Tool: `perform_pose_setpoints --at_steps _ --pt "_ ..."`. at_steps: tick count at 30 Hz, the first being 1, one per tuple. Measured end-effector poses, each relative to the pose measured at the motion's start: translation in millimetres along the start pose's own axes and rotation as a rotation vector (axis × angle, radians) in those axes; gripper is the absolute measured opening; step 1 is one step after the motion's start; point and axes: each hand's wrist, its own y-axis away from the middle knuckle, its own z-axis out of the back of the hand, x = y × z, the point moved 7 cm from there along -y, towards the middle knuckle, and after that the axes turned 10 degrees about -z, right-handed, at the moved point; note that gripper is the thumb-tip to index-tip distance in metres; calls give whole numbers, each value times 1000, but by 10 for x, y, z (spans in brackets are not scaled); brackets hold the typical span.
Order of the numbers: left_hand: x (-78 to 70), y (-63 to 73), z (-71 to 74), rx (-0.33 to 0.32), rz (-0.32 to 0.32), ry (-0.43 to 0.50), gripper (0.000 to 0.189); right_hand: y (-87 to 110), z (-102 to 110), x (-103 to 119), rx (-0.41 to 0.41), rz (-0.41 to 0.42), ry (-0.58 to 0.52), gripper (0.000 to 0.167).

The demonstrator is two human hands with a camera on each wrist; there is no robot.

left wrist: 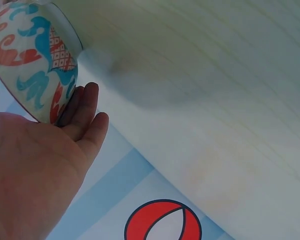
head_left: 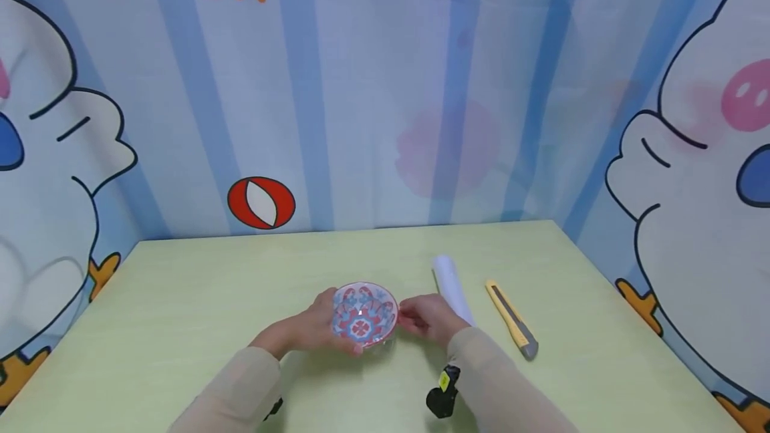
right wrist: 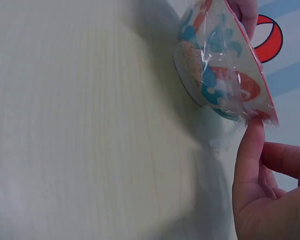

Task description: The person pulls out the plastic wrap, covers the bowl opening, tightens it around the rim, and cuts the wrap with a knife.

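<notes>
A patterned bowl (head_left: 365,316), white with red and blue designs and a red rim, is held tilted over the table. Clear cling film (right wrist: 235,92) covers it, shiny and wrinkled along the side in the right wrist view. My left hand (head_left: 315,326) holds the bowl from the left, thumb at the near rim; the left wrist view shows its fingers (left wrist: 87,107) against the outer wall. At the right rim, my right hand (head_left: 430,316) pinches the edge of the film, its index fingertip (right wrist: 255,129) touching the rim. A loose bit of film hangs below.
A whitish roll (head_left: 452,289) lies just beyond my right hand. Right of it is a yellow utility knife (head_left: 511,318) with a grey end. The pale wooden table (head_left: 210,299) meets a striped cartoon curtain (head_left: 373,85) at the back and sides.
</notes>
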Motion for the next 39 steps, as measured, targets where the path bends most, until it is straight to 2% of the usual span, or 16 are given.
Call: perform_pose_setpoints --at_steps 3,7,12,16,20,24,32,36,39 --pt "-1 -7 -7 -2 -4 3 119 92 14 -23 -36 23 17 25" --pt "17 12 2 -6 1 -10 119 304 -80 -74 -37 99 131 34" --pt "33 31 18 -12 -12 -2 119 539 -250 -107 -66 274 264 54" --pt "38 10 2 -8 -35 21 119 597 -286 -95 -165 379 392 52" --pt "42 -3 -35 2 -31 43 119 572 -294 -81 -265 400 516 39" --pt "30 5 -53 6 -26 50 119 555 -310 -47 -324 441 583 31" --pt "12 40 -121 61 -15 50 118 543 -362 -166 -305 451 622 32" --pt "-14 19 -92 47 -36 43 116 543 -341 -111 -363 445 717 31" --pt "-38 -1 -72 36 -52 38 115 535 -325 -58 -372 451 779 26"
